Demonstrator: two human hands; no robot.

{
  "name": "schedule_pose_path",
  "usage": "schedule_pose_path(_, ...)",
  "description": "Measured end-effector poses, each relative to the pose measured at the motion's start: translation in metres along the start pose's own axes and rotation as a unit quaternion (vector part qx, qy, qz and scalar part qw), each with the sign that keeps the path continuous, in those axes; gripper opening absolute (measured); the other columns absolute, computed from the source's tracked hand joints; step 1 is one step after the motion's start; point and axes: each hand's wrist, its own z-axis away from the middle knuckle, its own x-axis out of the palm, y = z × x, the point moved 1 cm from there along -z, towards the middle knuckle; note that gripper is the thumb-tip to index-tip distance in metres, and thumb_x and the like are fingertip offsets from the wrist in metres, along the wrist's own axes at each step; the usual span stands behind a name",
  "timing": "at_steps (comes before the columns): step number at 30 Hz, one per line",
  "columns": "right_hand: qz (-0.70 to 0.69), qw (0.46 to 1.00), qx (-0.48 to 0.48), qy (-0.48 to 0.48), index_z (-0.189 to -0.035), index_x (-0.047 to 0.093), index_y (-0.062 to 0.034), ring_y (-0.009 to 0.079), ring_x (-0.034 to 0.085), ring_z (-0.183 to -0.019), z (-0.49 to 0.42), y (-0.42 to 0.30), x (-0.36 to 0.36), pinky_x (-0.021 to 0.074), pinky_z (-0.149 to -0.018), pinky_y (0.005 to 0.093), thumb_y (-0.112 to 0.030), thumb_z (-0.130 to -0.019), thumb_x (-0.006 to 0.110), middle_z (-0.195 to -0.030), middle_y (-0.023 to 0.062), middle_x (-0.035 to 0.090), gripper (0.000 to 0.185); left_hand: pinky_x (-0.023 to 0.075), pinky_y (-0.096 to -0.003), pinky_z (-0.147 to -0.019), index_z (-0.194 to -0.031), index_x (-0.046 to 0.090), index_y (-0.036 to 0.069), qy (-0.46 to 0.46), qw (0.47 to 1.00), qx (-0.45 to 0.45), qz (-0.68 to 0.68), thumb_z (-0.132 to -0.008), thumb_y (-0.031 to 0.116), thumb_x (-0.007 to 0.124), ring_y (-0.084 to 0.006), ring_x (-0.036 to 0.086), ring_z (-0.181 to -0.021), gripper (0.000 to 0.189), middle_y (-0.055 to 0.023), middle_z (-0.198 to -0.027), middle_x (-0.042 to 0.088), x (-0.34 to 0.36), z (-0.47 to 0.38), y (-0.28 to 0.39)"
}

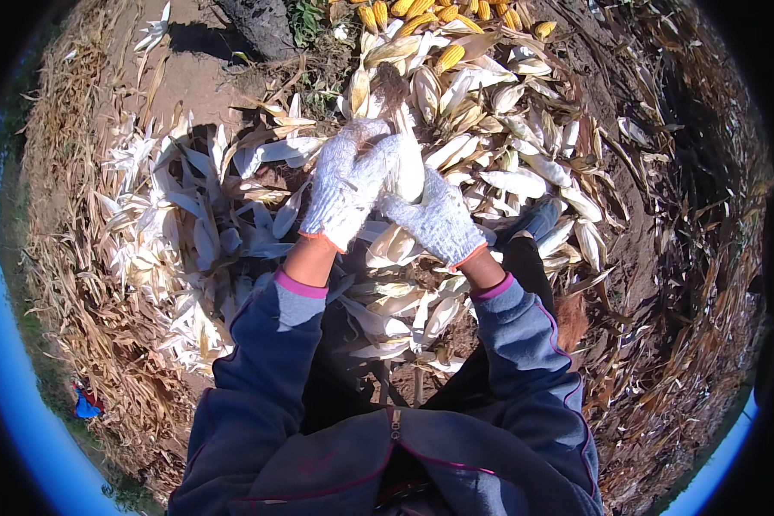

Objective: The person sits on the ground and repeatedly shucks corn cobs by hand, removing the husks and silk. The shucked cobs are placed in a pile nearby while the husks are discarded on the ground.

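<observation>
Between my two hands is an ear of corn in its pale husk (411, 169), with dark brown silk (392, 87) seen at its far end. My left hand (350, 180), in a white knitted glove with an orange hem, grips the ear's left side. Lower down, my right hand (440, 216) in a matching glove closes around its near right end. Some of the fingers are hidden behind the ear and gloves. Beneath and beyond my hands lie many unhusked ears (516, 184). A bare yellow cob (450, 58) rests on this pile.
Several husked yellow cobs (419, 9) lie at the far edge. Loose pale husks (161, 226) are heaped on my left. A grey rock-like mass (258, 26) stands at the far left. My shoe (542, 219) is among the ears; dry stalks (703, 309) cover the right.
</observation>
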Motion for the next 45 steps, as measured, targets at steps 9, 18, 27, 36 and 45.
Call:
schedule_pose_path(9,0.094,0.995,-0.025,0.032,-0.1,0.056,-0.0029,0.0385,0.066,-0.077,0.004,-0.005,-0.003,0.0529,-0.068,0.0448,-0.042,-0.073,0.072,-0.081,0.0207,0.066,0.05,0.0468,-0.0272,-0.068,-0.09,0.067,0.0,-0.043,0.994,-0.079,0.065,-0.085,0.015,0.066,-0.0109,0.058,-0.073,0.017,-0.0043,-0.079,0.065,-0.001,0.001,0.008)
schedule_pose_path(18,0.172,0.984,0.015,0.032,-0.098,0.053,-0.0029,0.0385,0.066,-0.073,0.007,-0.016,-0.008,0.0519,-0.067,0.0458,-0.038,-0.07,0.073,-0.075,0.0209,0.065,0.049,0.0472,-0.031,-0.064,-0.088,0.067,-0.001,-0.02,0.997,-0.077,0.009,-0.082,0.017,0.067,-0.0147,0.06,-0.067,0.019,-0.0087,-0.073,0.065,0.002,0.003,0.006)
schedule_pose_path(27,0.214,0.975,0.012,0.055,-0.097,0.053,-0.0009,0.0389,0.065,-0.068,0.008,-0.019,-0.013,0.0516,-0.063,0.045,-0.036,-0.072,0.071,-0.071,0.0208,0.064,0.046,0.0474,-0.034,-0.067,-0.089,0.067,0.0,0.0,0.997,-0.053,0.048,-0.081,0.018,0.067,-0.0222,0.061,-0.07,0.02,-0.0123,-0.077,0.065,0.007,0.004,0.009)
schedule_pose_path(36,0.209,0.977,0.009,0.045,-0.095,0.053,-0.0014,0.038,0.065,-0.067,0.008,-0.02,-0.011,0.0514,-0.063,0.0453,-0.037,-0.072,0.071,-0.071,0.0202,0.064,0.046,0.0469,-0.0304,-0.063,-0.094,0.066,-0.001,0.045,0.993,0.009,-0.106,-0.082,0.01,0.068,-0.0141,0.059,-0.067,0.016,-0.0072,-0.075,0.065,0.012,0.006,0.01)
schedule_pose_path(45,0.185,0.982,-0.005,0.044,-0.096,0.053,-0.0017,0.0382,0.065,-0.067,0.008,-0.017,-0.01,0.0516,-0.061,0.0458,-0.037,-0.071,0.073,-0.07,0.0204,0.064,0.048,0.0472,-0.0357,-0.068,-0.09,0.066,0.001,0.02,0.997,-0.071,-0.027,-0.08,0.018,0.067,-0.0261,0.061,-0.072,0.02,-0.0146,-0.08,0.064,0.01,0.005,0.006)
